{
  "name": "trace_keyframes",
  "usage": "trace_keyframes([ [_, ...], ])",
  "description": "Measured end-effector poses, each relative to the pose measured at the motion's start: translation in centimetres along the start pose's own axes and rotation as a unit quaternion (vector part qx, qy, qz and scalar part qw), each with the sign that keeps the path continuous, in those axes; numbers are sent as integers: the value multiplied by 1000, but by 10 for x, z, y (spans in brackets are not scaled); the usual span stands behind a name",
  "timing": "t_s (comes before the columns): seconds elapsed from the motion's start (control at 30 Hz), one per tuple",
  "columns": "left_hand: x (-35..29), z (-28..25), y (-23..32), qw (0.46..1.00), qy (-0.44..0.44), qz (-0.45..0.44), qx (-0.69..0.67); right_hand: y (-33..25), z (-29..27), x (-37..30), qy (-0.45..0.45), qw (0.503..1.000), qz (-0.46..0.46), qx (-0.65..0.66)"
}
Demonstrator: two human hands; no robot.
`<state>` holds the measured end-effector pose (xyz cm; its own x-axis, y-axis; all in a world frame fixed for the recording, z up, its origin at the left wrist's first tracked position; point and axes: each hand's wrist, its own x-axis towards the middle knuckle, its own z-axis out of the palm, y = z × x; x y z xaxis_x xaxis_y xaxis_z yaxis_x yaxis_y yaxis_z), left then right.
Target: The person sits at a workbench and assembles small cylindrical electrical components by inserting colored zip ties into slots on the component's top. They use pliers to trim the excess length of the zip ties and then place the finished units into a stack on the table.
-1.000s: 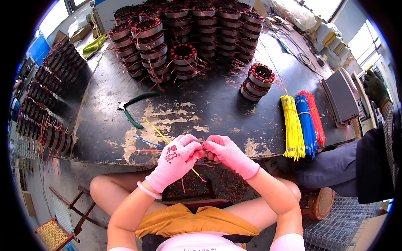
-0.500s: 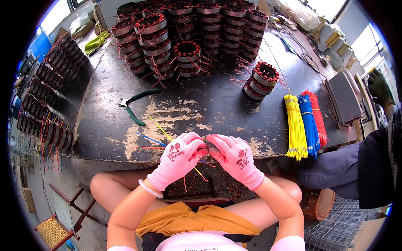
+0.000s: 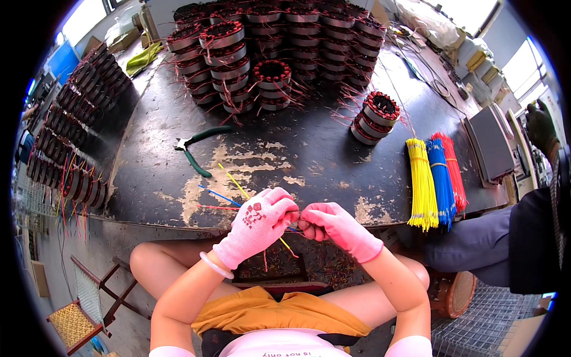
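Note:
My left hand (image 3: 260, 225), in a pink glove, is closed round a few thin wires. The yellow wire (image 3: 234, 181), blue wire (image 3: 220, 195) and red wire (image 3: 217, 207) stick out past it to the left over the table edge, and their other ends hang below the hand. Close beside it, my right hand (image 3: 342, 231), gloved alike, has thumb and fingers pinched together at the wire ends near the left fingertips. Exactly what the right fingers grip is too small to make out. Green-handled cutting pliers (image 3: 202, 135) lie spread on the table beyond the left hand.
Wound stator cores (image 3: 226, 56) stand in tall stacks at the back, with more along the left. A short stator stack (image 3: 372, 122) is at right centre. Yellow (image 3: 421, 184), blue (image 3: 441, 187) and red wire bundles (image 3: 457, 178) lie right. Another person's dark-gloved hand (image 3: 541, 128) shows far right.
My right hand has turned and drawn slightly away from the left, its fingers now curled into a pinch. The left hand keeps its hold on the wires. The view has shifted a little.

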<state>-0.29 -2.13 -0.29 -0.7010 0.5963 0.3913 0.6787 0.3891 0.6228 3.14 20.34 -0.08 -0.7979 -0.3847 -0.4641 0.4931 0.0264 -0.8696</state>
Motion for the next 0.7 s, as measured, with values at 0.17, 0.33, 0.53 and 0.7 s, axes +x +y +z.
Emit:
trace_keyframes([
  [0.17,-2,2,-2,1000,-1,-5,7,-13,13,-10,200,730,-358,-547],
  [0.33,1,-1,0,1000,-6,-7,-2,-18,10,0,147,802,-306,-492],
  [0.53,3,1,4,1000,8,-1,-5,-19,7,11,119,978,-48,-166],
  [0.7,-1,0,-2,1000,-9,1,1,-4,14,-9,271,697,-400,-531],
])
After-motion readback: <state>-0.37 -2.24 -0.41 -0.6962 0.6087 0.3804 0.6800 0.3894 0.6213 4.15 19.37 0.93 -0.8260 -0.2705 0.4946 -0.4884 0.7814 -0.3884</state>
